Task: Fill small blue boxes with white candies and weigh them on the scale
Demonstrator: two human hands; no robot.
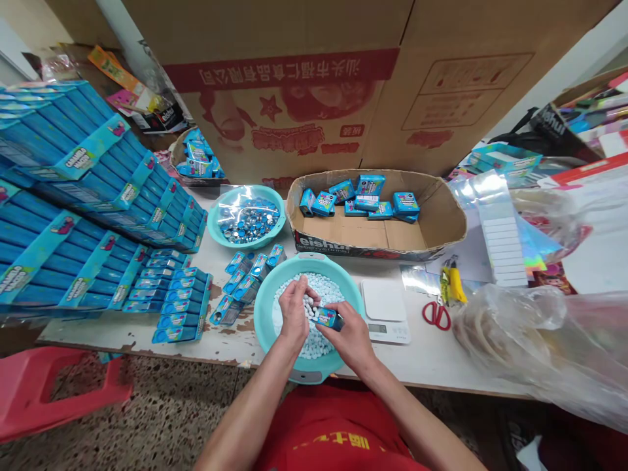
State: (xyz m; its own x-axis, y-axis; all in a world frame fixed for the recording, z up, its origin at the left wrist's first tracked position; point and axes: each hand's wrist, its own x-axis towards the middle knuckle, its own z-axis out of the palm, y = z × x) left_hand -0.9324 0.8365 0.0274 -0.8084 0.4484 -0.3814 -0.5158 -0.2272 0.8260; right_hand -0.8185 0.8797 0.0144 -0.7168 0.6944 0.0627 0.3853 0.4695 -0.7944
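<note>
Both hands busy right over the turquoise basin (263,315)!
The left hand (293,309) curls its fingers around white pellets (310,306); the right hand (354,332) pinches a blue box (327,318) above the basin's middle. Best keep them close, low, unhurried, so strays drop into the basin.

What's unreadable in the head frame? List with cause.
All in the head view:
Fill of the blue box: its walls and the right hand hide the inside.
Count of white pellets at the left hand: the curled hand hides some.
Scale display: digits too small and blurred.
Red stool: cut off by the left edge.
</note>
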